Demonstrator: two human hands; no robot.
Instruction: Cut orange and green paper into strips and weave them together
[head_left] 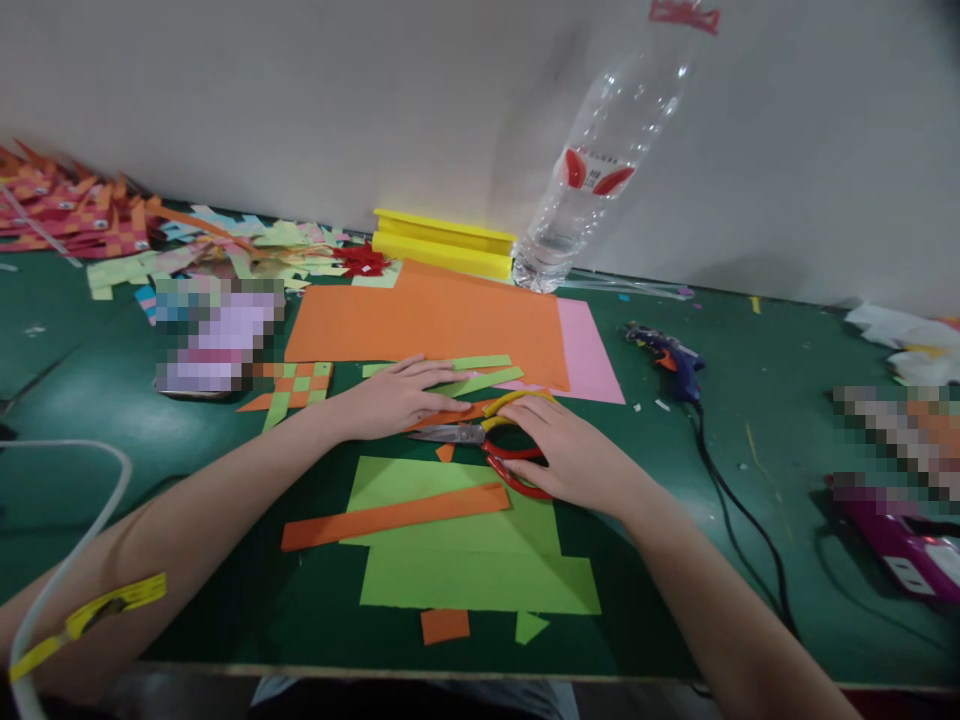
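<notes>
My left hand [401, 398] lies flat with its fingers stretched out over narrow green paper strips [480, 381] and an orange strip [454, 415]. My right hand [562, 440] is around the red and yellow handles of a pair of scissors [457, 433], whose blades point left, just below my left hand. Closer to me, a folded-looking orange strip [397, 515] rests across light green paper sheets [480, 580]. A woven orange and green paper piece [304, 385] sits left of my left hand. An orange sheet [427, 315] lies beyond both hands, partly over a pink sheet [592, 350].
A clear bottle [592, 170] leans against the wall beside a yellow folded piece [442, 243]. Paper scraps [247, 245] and orange-red woven pieces [75, 210] are heaped back left. A phone [221, 340] lies left; a glue gun [675, 365] with a cord lies right.
</notes>
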